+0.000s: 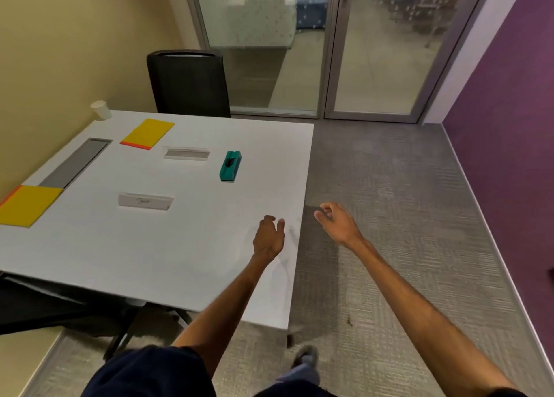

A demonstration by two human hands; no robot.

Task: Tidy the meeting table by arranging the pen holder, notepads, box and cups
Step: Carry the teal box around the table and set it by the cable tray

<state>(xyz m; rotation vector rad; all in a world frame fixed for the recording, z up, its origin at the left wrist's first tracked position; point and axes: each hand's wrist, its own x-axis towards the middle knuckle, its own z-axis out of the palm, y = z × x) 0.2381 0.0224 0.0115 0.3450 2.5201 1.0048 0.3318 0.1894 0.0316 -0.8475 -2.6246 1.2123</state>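
On the white meeting table lie two yellow notepads with orange spines, one far and one at the left edge. A white paper cup stands at the far left corner. A teal box-like holder with a black part sits toward the right side. Two white folded name cards stand between them. My left hand hovers over the table's near right part, fingers loosely apart, holding nothing. My right hand hangs past the table's right edge above the carpet, open and empty.
A grey cable hatch is set into the table on the left. A black chair stands behind the far edge, another dark chair under the near left side. Glass doors lie beyond, grey carpet to the right.
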